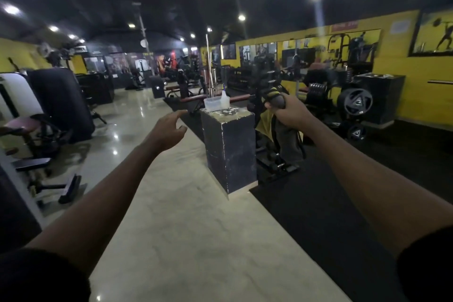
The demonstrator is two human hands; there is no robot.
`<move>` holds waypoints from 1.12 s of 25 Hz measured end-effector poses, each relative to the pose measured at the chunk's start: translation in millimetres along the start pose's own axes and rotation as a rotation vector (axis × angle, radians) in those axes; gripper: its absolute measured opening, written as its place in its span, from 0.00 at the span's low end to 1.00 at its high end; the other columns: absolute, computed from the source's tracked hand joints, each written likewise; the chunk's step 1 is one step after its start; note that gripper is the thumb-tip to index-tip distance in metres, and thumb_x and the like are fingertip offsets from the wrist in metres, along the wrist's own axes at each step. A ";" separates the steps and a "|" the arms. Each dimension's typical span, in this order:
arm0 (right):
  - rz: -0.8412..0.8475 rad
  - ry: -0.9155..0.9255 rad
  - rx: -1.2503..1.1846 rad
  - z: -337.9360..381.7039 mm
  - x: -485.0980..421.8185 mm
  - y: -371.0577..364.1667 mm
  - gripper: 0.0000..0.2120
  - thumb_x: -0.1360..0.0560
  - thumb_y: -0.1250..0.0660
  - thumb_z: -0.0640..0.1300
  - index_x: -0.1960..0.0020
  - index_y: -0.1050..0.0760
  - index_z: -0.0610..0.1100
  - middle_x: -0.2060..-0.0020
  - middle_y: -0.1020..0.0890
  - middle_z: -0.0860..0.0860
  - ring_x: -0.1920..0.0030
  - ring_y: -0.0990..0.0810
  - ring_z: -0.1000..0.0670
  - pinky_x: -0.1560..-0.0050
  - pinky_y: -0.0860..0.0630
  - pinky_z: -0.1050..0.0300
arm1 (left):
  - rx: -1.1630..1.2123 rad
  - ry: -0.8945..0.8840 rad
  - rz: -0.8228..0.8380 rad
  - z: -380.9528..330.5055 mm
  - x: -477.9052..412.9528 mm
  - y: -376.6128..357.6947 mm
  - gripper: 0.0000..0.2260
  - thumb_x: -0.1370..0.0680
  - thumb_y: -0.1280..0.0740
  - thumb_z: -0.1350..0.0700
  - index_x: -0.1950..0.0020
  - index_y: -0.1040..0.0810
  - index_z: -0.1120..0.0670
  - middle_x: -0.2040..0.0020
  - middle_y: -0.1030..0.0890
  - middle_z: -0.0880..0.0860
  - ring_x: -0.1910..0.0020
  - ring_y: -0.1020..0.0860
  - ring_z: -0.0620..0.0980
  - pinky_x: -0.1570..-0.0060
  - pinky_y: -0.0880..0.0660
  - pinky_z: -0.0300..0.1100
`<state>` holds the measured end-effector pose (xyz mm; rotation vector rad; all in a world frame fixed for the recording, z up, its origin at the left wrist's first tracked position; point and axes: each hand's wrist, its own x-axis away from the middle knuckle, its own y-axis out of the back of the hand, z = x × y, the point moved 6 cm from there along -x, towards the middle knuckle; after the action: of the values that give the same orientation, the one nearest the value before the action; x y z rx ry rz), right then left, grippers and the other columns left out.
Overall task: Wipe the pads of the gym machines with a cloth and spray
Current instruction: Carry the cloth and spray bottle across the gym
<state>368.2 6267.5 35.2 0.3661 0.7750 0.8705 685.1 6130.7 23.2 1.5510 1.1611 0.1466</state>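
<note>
Head view, one frame, motion blur in the background.

Left hand (pixel 169 130): held out in mid-air, fingers loosely spread and relaxed, holding nothing. It is near the upper left edge of the black pedestal (pixel 229 149) and not touching it.

Right hand (pixel 290 110): fingers curled tightly round a dark rounded machine handle (pixel 277 102) that has a yellow-and-black striped band just above the grip. A cloth (pixel 289 141), grey with a yellow part to its left, hangs directly below this hand. I cannot tell whether the fingers pinch the cloth as well as the handle.

Spray bottle (pixel 224 97): translucent white with a blue tip, standing upright on the pedestal's top surface, at the far edge. Just beside it on the left is a clear plastic tub (pixel 211 103). Neither hand touches them.

Surroundings: glossy pale floor (pixel 186 228) under both forearms and a black rubber mat (pixel 331 203) to the right. A large black upright pad (pixel 61 100) stands at left, with a maroon seat pad (pixel 18 122) nearer the left edge. Weight plates (pixel 354 101) are racked at right, in front of the yellow wall (pixel 416 95).
</note>
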 end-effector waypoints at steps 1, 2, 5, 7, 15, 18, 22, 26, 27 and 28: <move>0.004 0.001 0.004 -4.4 -25.0 -14.3 0.15 0.21 0.31 0.51 0.41 0.21 0.41 0.50 0.17 0.44 0.49 0.20 0.44 0.54 0.28 0.55 | -0.003 0.000 0.014 14.1 -19.4 -10.4 0.25 0.22 0.34 0.60 0.24 0.32 0.56 0.26 0.29 0.58 0.27 0.32 0.56 0.29 0.35 0.49; 0.010 0.003 0.007 -9.0 -49.4 -28.4 0.15 0.21 0.30 0.52 0.42 0.20 0.42 0.50 0.17 0.44 0.49 0.20 0.44 0.54 0.28 0.55 | -0.009 -0.002 0.033 27.4 -39.7 -21.9 0.25 0.21 0.34 0.60 0.24 0.32 0.56 0.26 0.29 0.58 0.27 0.32 0.56 0.29 0.35 0.49; 0.027 0.008 -0.014 -28.9 -118.3 -69.8 0.14 0.21 0.30 0.51 0.43 0.20 0.41 0.52 0.17 0.44 0.50 0.19 0.44 0.57 0.28 0.54 | -0.007 0.004 0.037 62.5 -101.3 -50.2 0.25 0.21 0.34 0.60 0.24 0.32 0.56 0.26 0.29 0.58 0.27 0.32 0.56 0.29 0.35 0.50; 0.027 0.052 -0.018 -41.8 -170.3 -100.7 0.13 0.21 0.30 0.49 0.43 0.20 0.40 0.53 0.17 0.45 0.52 0.20 0.44 0.59 0.29 0.53 | -0.015 0.002 0.011 88.9 -149.3 -70.1 0.25 0.21 0.34 0.60 0.24 0.32 0.56 0.26 0.29 0.58 0.27 0.32 0.56 0.29 0.35 0.50; 0.020 0.050 -0.078 -88.4 -380.2 -193.9 0.14 0.21 0.30 0.48 0.41 0.20 0.38 0.55 0.18 0.44 0.53 0.20 0.45 0.57 0.30 0.56 | -0.051 0.013 0.012 194.4 -344.2 -124.6 0.24 0.22 0.34 0.61 0.25 0.31 0.58 0.27 0.28 0.57 0.28 0.31 0.55 0.30 0.37 0.44; 0.043 0.046 -0.083 -97.9 -453.7 -239.3 0.15 0.21 0.30 0.48 0.41 0.20 0.38 0.52 0.17 0.43 0.51 0.20 0.44 0.53 0.27 0.53 | -0.057 0.018 0.010 239.1 -410.0 -143.3 0.24 0.22 0.34 0.61 0.25 0.31 0.57 0.26 0.29 0.57 0.27 0.31 0.55 0.30 0.37 0.44; 0.024 0.042 -0.093 -116.6 -543.6 -301.3 0.16 0.21 0.30 0.49 0.40 0.21 0.39 0.49 0.17 0.43 0.49 0.19 0.43 0.46 0.23 0.48 | -0.038 0.010 0.009 303.3 -497.0 -176.1 0.25 0.21 0.35 0.60 0.24 0.32 0.56 0.26 0.29 0.56 0.27 0.32 0.54 0.29 0.37 0.44; 0.029 0.025 -0.061 -130.7 -639.8 -370.8 0.17 0.22 0.29 0.51 0.39 0.20 0.41 0.48 0.16 0.44 0.47 0.19 0.43 0.44 0.22 0.47 | -0.005 -0.004 0.021 370.7 -591.1 -206.2 0.24 0.21 0.34 0.59 0.24 0.32 0.56 0.26 0.29 0.56 0.27 0.32 0.54 0.29 0.37 0.46; 0.030 0.011 -0.057 -134.7 -664.9 -383.7 0.17 0.22 0.29 0.51 0.39 0.20 0.42 0.48 0.16 0.44 0.47 0.19 0.44 0.45 0.22 0.49 | -0.002 -0.003 0.028 386.9 -617.0 -211.9 0.25 0.20 0.34 0.59 0.24 0.32 0.56 0.26 0.30 0.56 0.27 0.32 0.54 0.29 0.36 0.46; 0.022 0.002 -0.060 -138.9 -690.1 -393.9 0.17 0.22 0.29 0.51 0.39 0.20 0.41 0.49 0.16 0.45 0.47 0.19 0.44 0.47 0.23 0.51 | 0.005 0.001 0.025 402.4 -643.4 -216.5 0.25 0.20 0.34 0.59 0.24 0.33 0.56 0.25 0.30 0.56 0.27 0.32 0.54 0.29 0.36 0.45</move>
<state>203.5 5477.9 27.6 0.3213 0.7464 0.9128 491.5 5365.7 11.0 1.5702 1.1438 0.1614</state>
